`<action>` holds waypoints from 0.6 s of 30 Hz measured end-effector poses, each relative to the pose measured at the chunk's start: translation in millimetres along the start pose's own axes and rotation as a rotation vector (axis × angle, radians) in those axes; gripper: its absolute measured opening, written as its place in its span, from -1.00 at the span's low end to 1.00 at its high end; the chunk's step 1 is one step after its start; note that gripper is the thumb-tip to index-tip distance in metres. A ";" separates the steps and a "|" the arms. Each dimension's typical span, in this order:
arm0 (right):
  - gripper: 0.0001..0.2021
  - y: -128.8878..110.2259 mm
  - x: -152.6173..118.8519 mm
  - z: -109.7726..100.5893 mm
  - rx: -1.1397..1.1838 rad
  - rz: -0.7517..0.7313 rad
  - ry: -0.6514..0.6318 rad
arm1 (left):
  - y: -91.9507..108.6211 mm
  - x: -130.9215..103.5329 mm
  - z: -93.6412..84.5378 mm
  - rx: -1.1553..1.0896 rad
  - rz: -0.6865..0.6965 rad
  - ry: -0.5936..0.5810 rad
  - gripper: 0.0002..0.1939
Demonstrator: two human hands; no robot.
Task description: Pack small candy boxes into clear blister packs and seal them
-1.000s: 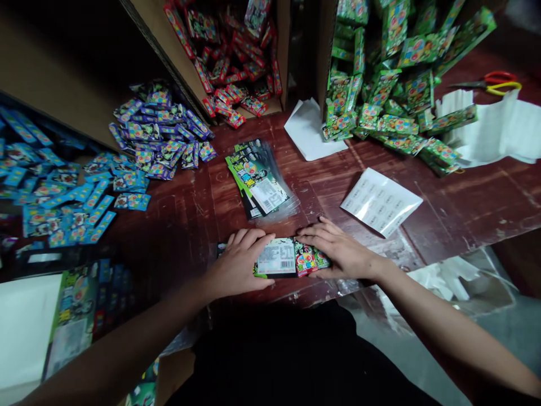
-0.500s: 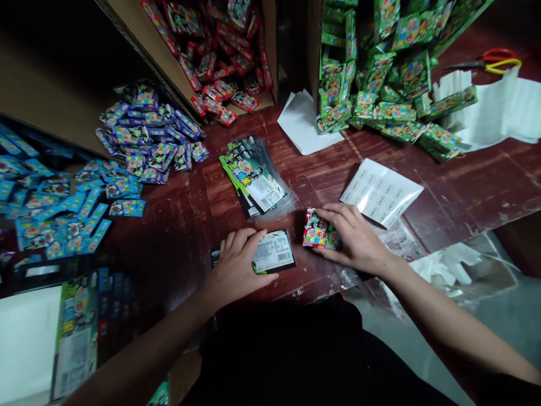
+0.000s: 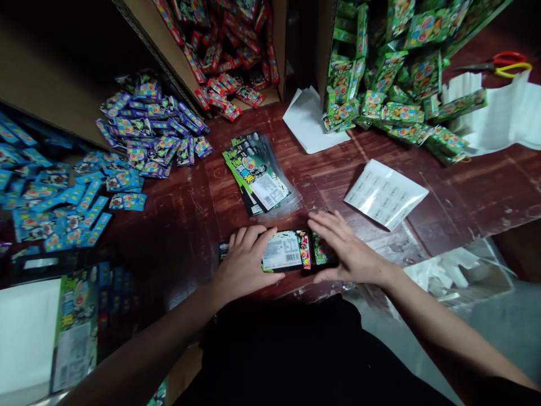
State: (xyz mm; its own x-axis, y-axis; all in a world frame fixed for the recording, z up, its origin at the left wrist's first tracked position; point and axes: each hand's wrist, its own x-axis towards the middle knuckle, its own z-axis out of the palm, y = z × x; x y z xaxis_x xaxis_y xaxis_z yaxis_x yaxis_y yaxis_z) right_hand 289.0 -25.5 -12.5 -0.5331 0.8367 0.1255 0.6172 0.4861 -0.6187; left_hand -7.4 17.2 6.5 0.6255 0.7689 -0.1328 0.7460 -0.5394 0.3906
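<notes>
My left hand (image 3: 245, 260) grips a flat black-and-green printed sleeve (image 3: 281, 251) with a white barcode label, holding it down on the table. At the sleeve's right end a red candy packet (image 3: 304, 249) shows, mostly covered by it. My right hand (image 3: 349, 256) curves around a small green packet (image 3: 323, 250) just right of the red one, thumb on the near side and fingers on the far side. Part of the green packet is hidden under my palm. Beyond my hands lies a fanned stack of similar printed sleeves (image 3: 262, 177).
Purple packets (image 3: 154, 127) and blue packets (image 3: 63, 194) lie in heaps at left. Cartons hold red packets (image 3: 228, 51) and green packets (image 3: 393, 73). A sticker sheet (image 3: 385, 194), white paper (image 3: 310, 124) and scissors (image 3: 501, 65) lie at right.
My right hand has moved left and nearer, bringing the red and green packets to the sleeve's right end. The red packet is now mostly hidden by the sleeve. The view has shifted slightly.
</notes>
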 end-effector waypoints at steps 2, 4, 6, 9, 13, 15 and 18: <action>0.15 3.3 -11.3 -7.2 -0.046 0.071 0.003 | -0.2 -1.0 3.3 -0.003 -0.024 0.003 -0.01; -0.01 8.0 -21.5 -13.1 -0.044 0.088 -0.036 | -0.4 -1.2 6.2 0.008 -0.030 0.008 -0.01; -0.16 14.1 -27.3 -16.0 -0.004 0.063 -0.061 | -0.3 0.2 8.5 0.027 -0.027 0.023 -0.02; -0.21 23.2 -26.7 -17.9 0.069 0.019 -0.048 | -0.4 3.6 9.9 0.040 -0.019 0.038 -0.03; -0.20 26.5 -17.9 -25.7 0.142 0.003 -0.013 | 0.8 6.6 7.1 -0.019 0.001 0.025 -0.01; -0.20 23.4 -12.9 -29.6 0.167 0.004 0.028 | 4.3 7.4 4.8 -0.058 -0.002 0.033 -0.02; -0.20 16.8 -6.3 -30.8 0.179 -0.016 0.078 | 12.0 9.0 2.2 -0.105 -0.024 0.067 -0.03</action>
State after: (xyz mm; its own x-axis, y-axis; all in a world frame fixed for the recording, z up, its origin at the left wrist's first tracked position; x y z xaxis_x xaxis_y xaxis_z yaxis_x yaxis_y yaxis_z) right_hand 320.5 -14.8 0.3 -0.4916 0.8494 0.1920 0.4924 0.4530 -0.7432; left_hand 7.7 16.9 7.9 0.5886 0.8041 -0.0834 0.7302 -0.4846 0.4816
